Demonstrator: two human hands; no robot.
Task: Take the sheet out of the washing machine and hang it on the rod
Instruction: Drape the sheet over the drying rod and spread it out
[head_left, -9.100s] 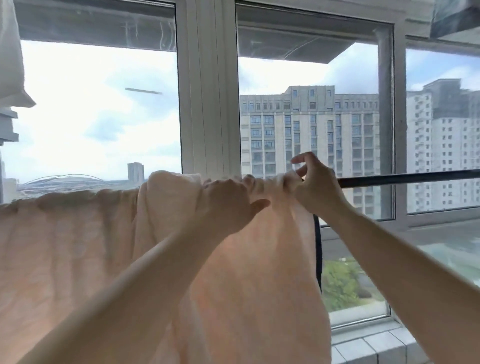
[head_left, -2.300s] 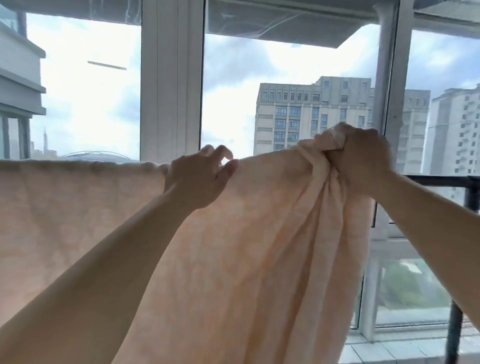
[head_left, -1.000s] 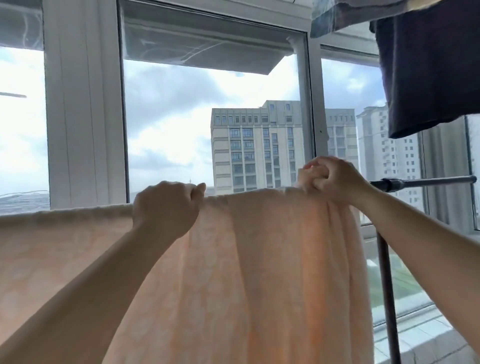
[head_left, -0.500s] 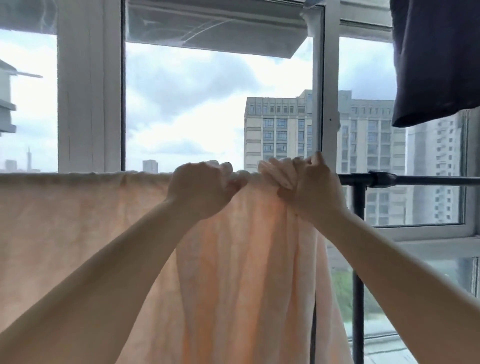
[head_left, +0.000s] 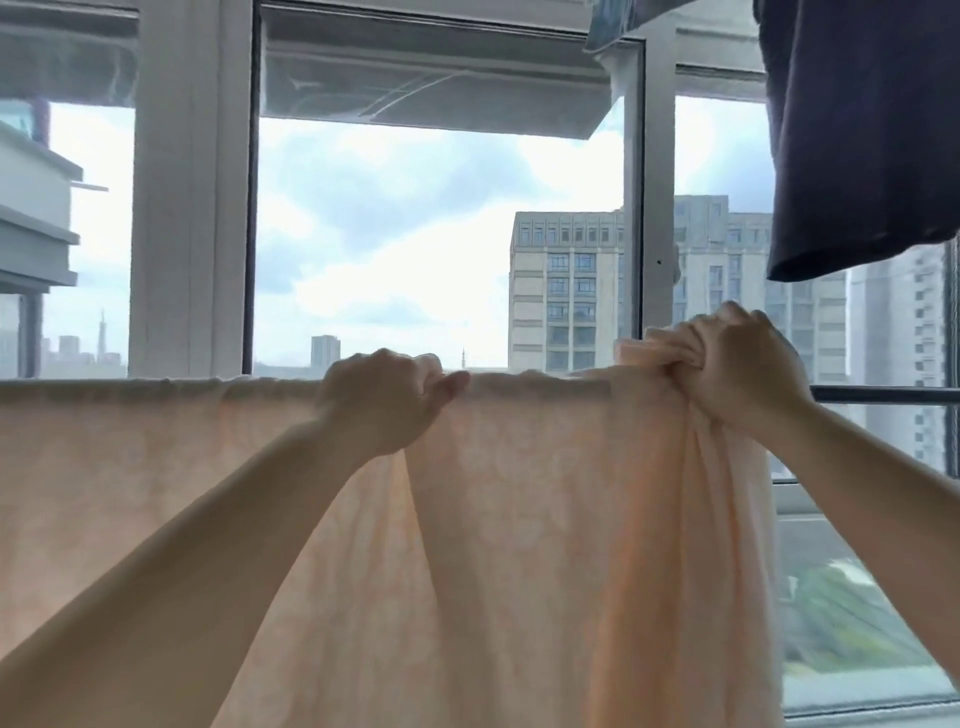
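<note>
A pale peach sheet (head_left: 530, 519) hangs draped over a dark horizontal rod (head_left: 883, 395), covering it from the left edge of view to right of centre. My left hand (head_left: 389, 400) pinches the sheet's top fold at the middle of the rod. At the sheet's right end my right hand (head_left: 737, 371) is closed around a bunched handful of the fabric, raised slightly above the rod. Only the bare right stretch of the rod shows.
A dark navy garment (head_left: 857, 130) hangs overhead at the top right. Behind the rod stand large windows with a white frame (head_left: 189, 208), with high-rise buildings outside. A window sill runs along the lower right.
My right hand has moved rightward along the rod with the bunched end, spreading the sheet wider. My hands, close together half a second ago, are now far apart.
</note>
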